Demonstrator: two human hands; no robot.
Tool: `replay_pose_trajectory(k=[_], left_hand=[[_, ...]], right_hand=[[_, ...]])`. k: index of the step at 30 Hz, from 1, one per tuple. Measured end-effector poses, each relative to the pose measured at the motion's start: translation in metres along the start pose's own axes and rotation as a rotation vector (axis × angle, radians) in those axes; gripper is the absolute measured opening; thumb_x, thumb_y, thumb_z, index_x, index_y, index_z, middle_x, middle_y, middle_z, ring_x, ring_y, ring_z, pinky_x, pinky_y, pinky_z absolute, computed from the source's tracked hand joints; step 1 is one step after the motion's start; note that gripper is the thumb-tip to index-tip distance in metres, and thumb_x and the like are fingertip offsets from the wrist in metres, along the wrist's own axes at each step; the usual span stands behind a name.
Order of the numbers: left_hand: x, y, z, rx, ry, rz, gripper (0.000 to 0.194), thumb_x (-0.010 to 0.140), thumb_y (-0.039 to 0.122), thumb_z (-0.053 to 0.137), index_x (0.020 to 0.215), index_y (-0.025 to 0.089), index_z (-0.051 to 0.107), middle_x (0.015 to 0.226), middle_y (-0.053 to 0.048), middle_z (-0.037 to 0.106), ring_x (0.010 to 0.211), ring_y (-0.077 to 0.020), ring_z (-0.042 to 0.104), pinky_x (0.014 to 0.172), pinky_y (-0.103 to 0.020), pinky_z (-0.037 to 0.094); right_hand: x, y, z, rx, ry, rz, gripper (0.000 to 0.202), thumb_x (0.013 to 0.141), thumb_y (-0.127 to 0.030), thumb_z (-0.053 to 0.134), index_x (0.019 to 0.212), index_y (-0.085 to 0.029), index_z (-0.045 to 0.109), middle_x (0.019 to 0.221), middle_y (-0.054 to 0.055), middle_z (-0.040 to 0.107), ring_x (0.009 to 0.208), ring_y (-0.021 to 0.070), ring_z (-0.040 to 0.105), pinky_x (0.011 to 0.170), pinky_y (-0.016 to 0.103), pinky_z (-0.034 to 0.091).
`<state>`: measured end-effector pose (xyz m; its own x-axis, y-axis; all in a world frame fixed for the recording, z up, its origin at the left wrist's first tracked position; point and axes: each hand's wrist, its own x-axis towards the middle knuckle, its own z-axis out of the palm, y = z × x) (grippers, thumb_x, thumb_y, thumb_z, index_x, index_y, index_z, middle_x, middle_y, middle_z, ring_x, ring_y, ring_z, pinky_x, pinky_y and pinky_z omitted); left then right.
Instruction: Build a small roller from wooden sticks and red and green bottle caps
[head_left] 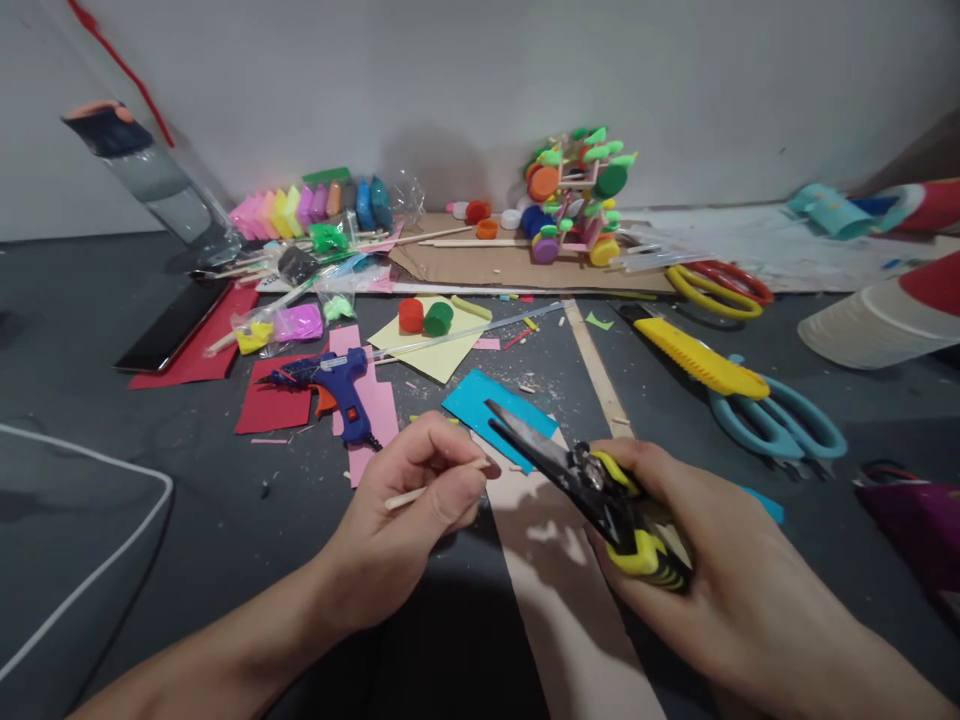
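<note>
My left hand (416, 520) is closed in a pinch round a thin wooden stick (403, 498). One end of the stick pokes out past the thumb. My right hand (709, 565) grips a pair of snips (551, 455) with black and yellow handles. Their dark, narrow blades point up and left, slightly parted, with nothing between them. A gap separates the blades from the stick. Under the snips lie a blue paper piece (476, 395) and a long pale strip (551, 590). The palm hides part of the snips' handles.
A blue glue gun (341, 390) lies on pink and red paper at left. Red and green caps (424, 318) sit on yellow paper. At right are a yellow cutter (697, 355), blue-handled scissors (780, 415) and paper cups (885, 315). Colourful wheeled models (577, 195) stand behind.
</note>
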<state>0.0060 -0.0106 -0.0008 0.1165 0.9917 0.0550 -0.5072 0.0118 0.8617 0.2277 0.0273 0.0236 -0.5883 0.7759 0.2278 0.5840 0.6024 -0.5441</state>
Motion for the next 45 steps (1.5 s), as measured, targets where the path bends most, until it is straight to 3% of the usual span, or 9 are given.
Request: replay_pose_trajectory(k=[5, 17, 20, 24, 29, 36, 45], left_hand=[[0.0015, 0.0014, 0.0003, -0.009, 0.010, 0.004, 0.008, 0.094, 0.026, 0.067, 0.088, 0.021, 0.065, 0.067, 0.006, 0.042, 0.057, -0.0056, 0.035, 0.052, -0.016, 0.031], [-0.0001, 0.0005, -0.0017, -0.032, -0.070, -0.031, 0.006, 0.096, 0.026, 0.064, 0.092, 0.022, 0.064, 0.068, 0.005, 0.038, 0.058, -0.0070, 0.029, 0.051, -0.019, 0.024], [0.0002, -0.0003, -0.0020, -0.034, -0.077, -0.060, 0.006, 0.096, 0.026, 0.063, 0.092, 0.022, 0.063, 0.066, 0.006, 0.035, 0.057, -0.0075, 0.027, 0.050, -0.020, 0.022], [0.0019, 0.0000, -0.0005, -0.057, -0.080, -0.052, 0.006, 0.095, 0.025, 0.064, 0.091, 0.021, 0.064, 0.066, 0.006, 0.039, 0.055, -0.0066, 0.028, 0.048, -0.019, 0.021], [0.0038, 0.0022, 0.0008, -0.071, -0.034, -0.041, 0.008, 0.094, 0.025, 0.066, 0.089, 0.020, 0.064, 0.077, 0.002, 0.056, 0.053, -0.0049, 0.032, 0.048, -0.019, 0.024], [0.0015, 0.0028, 0.0002, -0.093, -0.062, -0.078, 0.010, 0.094, 0.027, 0.065, 0.088, 0.022, 0.060, 0.063, 0.007, 0.034, 0.053, -0.0072, 0.024, 0.047, -0.020, 0.019], [0.0030, 0.0030, 0.0013, -0.089, -0.066, -0.074, 0.008, 0.094, 0.024, 0.065, 0.089, 0.020, 0.062, 0.067, 0.006, 0.042, 0.054, -0.0062, 0.027, 0.048, -0.020, 0.020]], right_hand=[[0.0034, -0.0028, -0.0004, -0.025, -0.082, -0.013, 0.020, 0.092, -0.040, 0.057, 0.099, -0.022, 0.055, 0.084, 0.005, 0.069, 0.068, 0.0195, 0.067, 0.057, 0.029, 0.054], [-0.0028, 0.0020, -0.0020, -0.097, -0.075, -0.070, 0.026, 0.093, -0.040, 0.056, 0.111, -0.021, 0.054, 0.090, 0.006, 0.070, 0.075, 0.0213, 0.069, 0.061, 0.030, 0.054], [-0.0031, 0.0014, -0.0032, -0.109, -0.076, -0.062, 0.024, 0.093, -0.040, 0.055, 0.107, -0.021, 0.055, 0.084, 0.004, 0.070, 0.069, 0.0209, 0.068, 0.055, 0.029, 0.052], [-0.0041, 0.0015, -0.0044, -0.092, -0.084, -0.046, 0.011, 0.090, -0.034, 0.055, 0.094, -0.023, 0.055, 0.072, 0.001, 0.067, 0.058, 0.0188, 0.063, 0.047, 0.027, 0.046], [-0.0012, 0.0017, -0.0055, 0.003, -0.044, 0.020, 0.012, 0.087, -0.027, 0.057, 0.099, -0.024, 0.055, 0.076, 0.001, 0.069, 0.060, 0.0176, 0.065, 0.052, 0.026, 0.051], [0.0026, -0.0025, -0.0053, -0.001, -0.113, 0.004, 0.016, 0.090, -0.036, 0.058, 0.097, -0.023, 0.056, 0.081, 0.003, 0.069, 0.065, 0.0196, 0.066, 0.054, 0.029, 0.051], [-0.0022, 0.0023, -0.0051, -0.079, -0.088, -0.034, 0.014, 0.089, -0.031, 0.056, 0.099, -0.023, 0.055, 0.073, 0.001, 0.068, 0.059, 0.0191, 0.065, 0.048, 0.028, 0.047]])
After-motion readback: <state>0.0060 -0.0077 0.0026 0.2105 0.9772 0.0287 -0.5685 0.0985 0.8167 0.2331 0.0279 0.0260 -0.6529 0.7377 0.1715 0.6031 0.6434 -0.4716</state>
